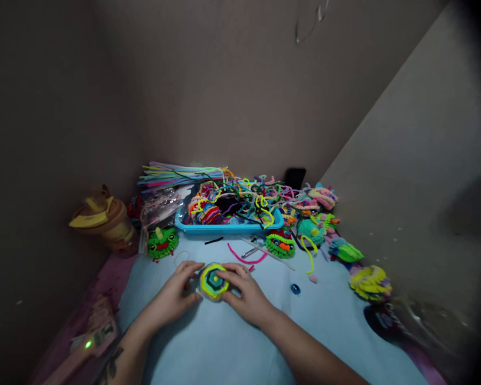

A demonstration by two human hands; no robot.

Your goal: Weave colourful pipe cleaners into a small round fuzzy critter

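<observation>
Between my two hands is a round pipe-cleaner disc (214,280) with yellow, teal and dark rings. My left hand (181,291) grips its left edge, fingers above and thumb below. On the other side my right hand (246,291) pinches the right edge, with a fingertip lying over the disc's face. Just beyond the hands lie a bent pink pipe cleaner (246,260) and a small metallic tool (249,252), whose kind I cannot make out. The disc's underside is hidden.
A blue tray (224,230) heaped with colourful pipe cleaners stands at the back. Left of it sits a green fuzzy figure (162,244); several fuzzy pieces line the right. A blue ring-shaped item (295,289) lies right of my hands. A lidded tumbler (108,222) stands far left.
</observation>
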